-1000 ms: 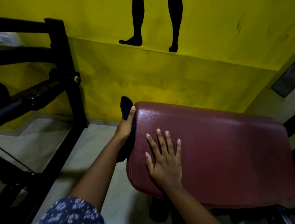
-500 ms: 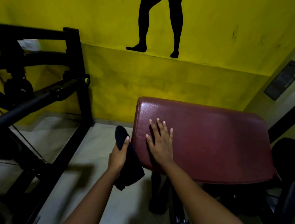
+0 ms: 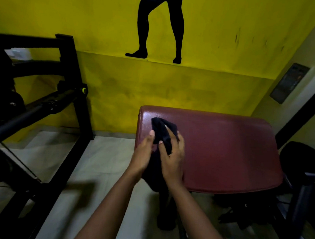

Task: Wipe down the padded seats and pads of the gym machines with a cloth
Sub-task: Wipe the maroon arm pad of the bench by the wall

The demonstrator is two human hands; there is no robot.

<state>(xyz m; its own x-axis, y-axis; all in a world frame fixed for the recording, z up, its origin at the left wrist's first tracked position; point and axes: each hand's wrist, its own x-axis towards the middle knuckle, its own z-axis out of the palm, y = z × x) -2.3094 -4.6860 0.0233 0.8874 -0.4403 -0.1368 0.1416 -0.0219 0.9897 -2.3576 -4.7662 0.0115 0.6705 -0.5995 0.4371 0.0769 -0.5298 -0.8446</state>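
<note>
Gym corner, pale floor (image 3: 100, 171) nearest, seen from above.

1. Floor: an open strip runs from the near edge to the far wall between the black frame (image 3: 81, 116) on the left and the maroon pad (image 3: 224, 149) on the right. A blurred shadow lies across its near part.
2. Left hand (image 3: 144, 151): grips the black cloth (image 3: 161, 132) from the left. The thumb shows against the fabric; the fingers are hidden behind it.
3. Right hand (image 3: 172, 156): curled over the same cloth from the right, thumb and one fingertip showing through the folds.
4. Black cloth: bunched between both hands above the pad's near-left corner. Its upper end lies over the pad surface; whether it touches there cannot be told. Its lower end hangs dark between the wrists and merges with the pad's support below.
5. Maroon pad: glossy, with rounded edges. Its left edge borders the open floor and its far edge stands close to the wall. The surface right of the hands is bare.
6. Dark shape (image 3: 303, 161): near the pad's right end, too dim to identify. The parts under the pad are equally unclear.
7. Black frame: upright post and crossbars, cut off at the left border. A slanted bar (image 3: 27, 117) crosses it, ending in a yellow-tipped knob.
8. Yellow wall (image 3: 210, 40): bears a black leg silhouette (image 3: 160, 29), cut off at the top edge.
9. Wall panel (image 3: 288, 83): far right, its markings illegible.
</note>
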